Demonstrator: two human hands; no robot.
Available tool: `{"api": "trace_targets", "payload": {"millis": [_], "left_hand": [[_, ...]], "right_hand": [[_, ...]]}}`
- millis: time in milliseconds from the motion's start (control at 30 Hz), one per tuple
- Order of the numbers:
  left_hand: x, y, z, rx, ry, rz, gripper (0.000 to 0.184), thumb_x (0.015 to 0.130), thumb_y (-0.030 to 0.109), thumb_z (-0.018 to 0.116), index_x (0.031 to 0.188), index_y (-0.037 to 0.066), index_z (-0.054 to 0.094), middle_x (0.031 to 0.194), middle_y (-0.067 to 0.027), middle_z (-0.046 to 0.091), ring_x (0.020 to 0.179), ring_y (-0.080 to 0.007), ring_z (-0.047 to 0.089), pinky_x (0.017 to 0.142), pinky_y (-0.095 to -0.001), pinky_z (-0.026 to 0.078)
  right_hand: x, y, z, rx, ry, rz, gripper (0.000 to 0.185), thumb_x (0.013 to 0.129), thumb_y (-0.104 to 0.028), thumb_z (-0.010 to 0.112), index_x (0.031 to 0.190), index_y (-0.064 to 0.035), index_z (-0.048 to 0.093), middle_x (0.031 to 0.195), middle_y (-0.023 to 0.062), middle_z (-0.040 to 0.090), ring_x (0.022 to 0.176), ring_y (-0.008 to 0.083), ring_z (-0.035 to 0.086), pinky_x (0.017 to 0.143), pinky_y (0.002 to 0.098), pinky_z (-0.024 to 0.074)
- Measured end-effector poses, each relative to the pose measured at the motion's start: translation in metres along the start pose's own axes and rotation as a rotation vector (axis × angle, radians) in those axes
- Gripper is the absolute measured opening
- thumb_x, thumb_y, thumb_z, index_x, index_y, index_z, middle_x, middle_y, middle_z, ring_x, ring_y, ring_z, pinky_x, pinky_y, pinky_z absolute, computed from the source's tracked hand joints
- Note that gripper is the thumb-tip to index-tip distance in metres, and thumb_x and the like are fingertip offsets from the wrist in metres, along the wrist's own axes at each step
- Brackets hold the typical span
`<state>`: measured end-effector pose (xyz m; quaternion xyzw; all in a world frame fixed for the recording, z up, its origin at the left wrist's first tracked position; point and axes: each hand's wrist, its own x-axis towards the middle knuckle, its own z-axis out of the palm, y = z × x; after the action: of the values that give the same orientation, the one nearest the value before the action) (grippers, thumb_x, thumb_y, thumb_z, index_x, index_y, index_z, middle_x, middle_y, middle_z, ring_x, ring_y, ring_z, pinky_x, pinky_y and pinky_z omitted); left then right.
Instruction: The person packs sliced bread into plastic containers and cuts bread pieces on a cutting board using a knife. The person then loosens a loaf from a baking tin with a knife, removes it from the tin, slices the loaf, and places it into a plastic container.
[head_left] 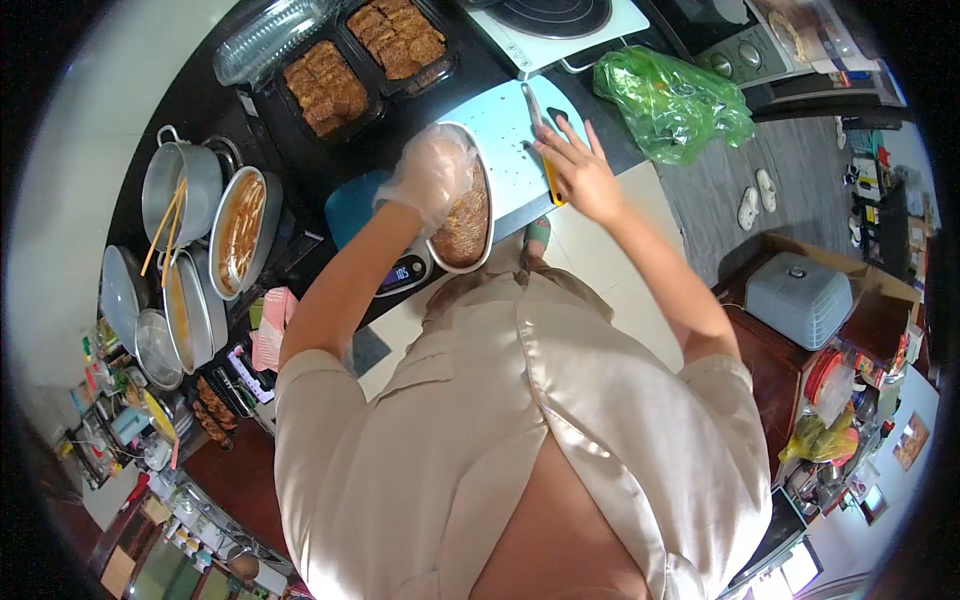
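Gloved left hand curls at the pan; its grip cannot be told. Right hand spreads over the knife.

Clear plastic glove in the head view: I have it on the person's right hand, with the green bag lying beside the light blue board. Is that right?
Not quite: the head view shows the clear plastic glove on the left hand; the right hand is bare. The green bag does lie beside the light blue board.
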<state>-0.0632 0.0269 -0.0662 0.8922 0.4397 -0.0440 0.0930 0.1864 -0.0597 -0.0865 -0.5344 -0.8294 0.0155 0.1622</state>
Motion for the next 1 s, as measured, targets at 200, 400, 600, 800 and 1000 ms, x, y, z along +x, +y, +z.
{"api": "trace_targets", "payload": {"millis": [200,400,600,800,1000], "left_hand": [[0.007,0.001,-0.001,-0.164,-0.134,-0.121,0.036,0.093,0.032,0.055,0.095,-0.002,0.064,0.096,-0.0241,0.066,0.093,-0.0386,0.065,0.084,-0.0471,0.050],[0.001,-0.015,-0.036,-0.331,-0.063,-0.133,0.038,0.088,0.037,0.062,0.096,0.000,0.062,0.093,-0.0259,0.066,0.093,-0.0422,0.064,0.081,-0.0477,0.050],[0.002,-0.022,-0.087,-0.130,-0.360,0.134,0.040,0.094,0.035,0.052,0.121,0.007,0.062,0.122,-0.0284,0.059,0.112,-0.0431,0.058,0.092,-0.0430,0.049],[-0.014,-0.036,-0.034,-1.379,-0.570,-0.640,0.057,0.098,0.051,0.046,0.131,0.006,0.055,0.128,-0.0172,0.060,0.125,-0.0271,0.054,0.103,-0.0383,0.044],[-0.028,-0.016,-0.026,-1.922,-0.630,-0.659,0.073,0.095,0.058,0.049,0.139,0.001,0.042,0.137,-0.0216,0.051,0.121,-0.0281,0.057,0.106,-0.0538,0.042]], "right_hand": [[-0.036,-0.100,0.019,0.918,-0.330,0.690,0.045,0.086,-0.043,0.070,0.101,-0.0011,0.063,0.083,0.0129,0.069,0.073,0.0238,0.068,0.069,0.0343,0.0530],[-0.057,-0.111,0.068,1.496,-0.286,0.907,0.039,0.086,-0.024,0.071,0.112,-0.0034,0.050,0.081,0.0080,0.065,0.074,0.0141,0.064,0.065,0.0298,0.0518],[-0.042,-0.115,0.032,1.665,0.198,1.186,0.039,0.091,-0.017,0.056,0.127,-0.0042,0.051,0.094,0.0019,0.058,0.083,0.0090,0.058,0.074,0.0244,0.0505],[-0.025,-0.099,0.032,1.406,0.397,1.043,0.039,0.101,-0.030,0.054,0.128,-0.0022,0.061,0.097,0.0020,0.065,0.091,0.0082,0.056,0.081,0.0223,0.0453],[-0.016,-0.091,0.022,1.299,0.463,0.924,0.032,0.101,-0.028,0.056,0.119,-0.0036,0.067,0.104,0.0045,0.068,0.097,0.0093,0.058,0.086,0.0242,0.0451]]}}
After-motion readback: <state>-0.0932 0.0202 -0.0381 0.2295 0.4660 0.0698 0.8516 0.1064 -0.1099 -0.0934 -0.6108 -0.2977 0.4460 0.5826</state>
